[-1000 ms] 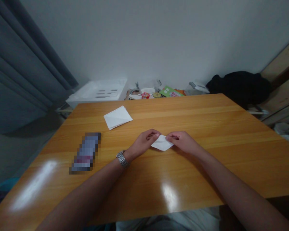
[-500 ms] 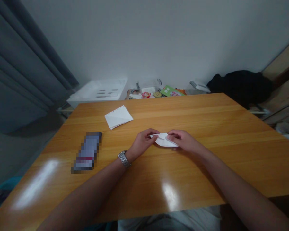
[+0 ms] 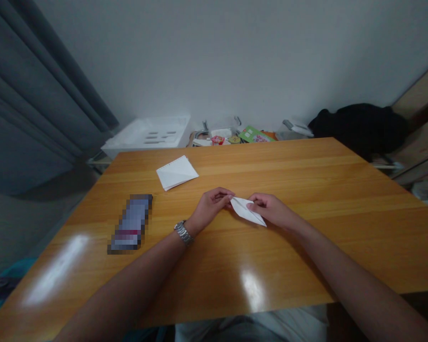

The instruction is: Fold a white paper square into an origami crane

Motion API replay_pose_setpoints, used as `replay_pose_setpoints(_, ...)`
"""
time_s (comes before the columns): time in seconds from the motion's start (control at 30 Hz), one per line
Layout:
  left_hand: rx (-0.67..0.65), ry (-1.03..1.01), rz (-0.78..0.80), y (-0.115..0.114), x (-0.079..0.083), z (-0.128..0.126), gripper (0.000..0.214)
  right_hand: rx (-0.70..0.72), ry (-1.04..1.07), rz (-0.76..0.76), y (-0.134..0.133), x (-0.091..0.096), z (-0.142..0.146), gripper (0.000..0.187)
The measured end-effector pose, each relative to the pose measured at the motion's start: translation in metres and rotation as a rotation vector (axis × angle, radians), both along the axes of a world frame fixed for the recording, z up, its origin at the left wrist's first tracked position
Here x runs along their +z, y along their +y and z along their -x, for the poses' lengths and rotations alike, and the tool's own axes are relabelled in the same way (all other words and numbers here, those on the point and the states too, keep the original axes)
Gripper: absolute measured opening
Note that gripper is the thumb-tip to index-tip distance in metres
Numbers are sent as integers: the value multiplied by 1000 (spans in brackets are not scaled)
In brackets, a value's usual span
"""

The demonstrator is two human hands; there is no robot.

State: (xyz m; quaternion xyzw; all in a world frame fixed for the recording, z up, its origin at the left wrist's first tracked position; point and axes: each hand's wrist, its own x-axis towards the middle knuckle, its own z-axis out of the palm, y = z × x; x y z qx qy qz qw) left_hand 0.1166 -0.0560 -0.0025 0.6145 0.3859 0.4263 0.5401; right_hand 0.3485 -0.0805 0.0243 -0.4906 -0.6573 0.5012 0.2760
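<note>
A small folded white paper (image 3: 246, 212) is held between my two hands, just above the wooden table (image 3: 207, 270). My left hand (image 3: 214, 204), with a metal watch (image 3: 183, 232) at its wrist, pinches the paper's upper left tip between thumb and fingers. My right hand (image 3: 271, 209) grips the right side, its thumb lying on top and its fingers behind. One pointed corner of the paper sticks out toward the lower right. The fingers under the paper are partly hidden.
A stack of white paper (image 3: 177, 173) lies at the back left of the table. Nearer on the left is a phone (image 3: 131, 223) with a blurred screen. Behind the table are a white tray (image 3: 150, 135), a green packet (image 3: 255, 135) and a black cloth (image 3: 360, 128).
The folded paper has turned so one pointed corner now faces the lower right. My left fingers have slid out to its left tip, while my right hand has stayed nearly in place.
</note>
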Motion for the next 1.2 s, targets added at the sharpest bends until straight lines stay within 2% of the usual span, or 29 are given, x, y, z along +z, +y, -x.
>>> replay_pose_setpoints(0.23, -14, 25, -16, -3, 3, -1, 33, 54, -8, -14, -1, 0, 5, 38)
replay_pose_setpoints(0.37, -21, 4, 5, -5, 7, -3, 31, 39, -5, -21, -1, -3, 6, 36)
replay_pose_setpoints(0.53, -22, 70, -45, -12, 12, -7, 30, 26, -5, -26, -1, -6, 5, 36)
replay_pose_setpoints(0.8, 10, 82, -57, -13, 9, -11, 28, 40, 9, -31, -3, -5, 5, 33)
replay_pose_setpoints(1.2, 55, 116, -32, -11, 13, -8, 30, 62, -22, -34, -6, 6, 6, 31)
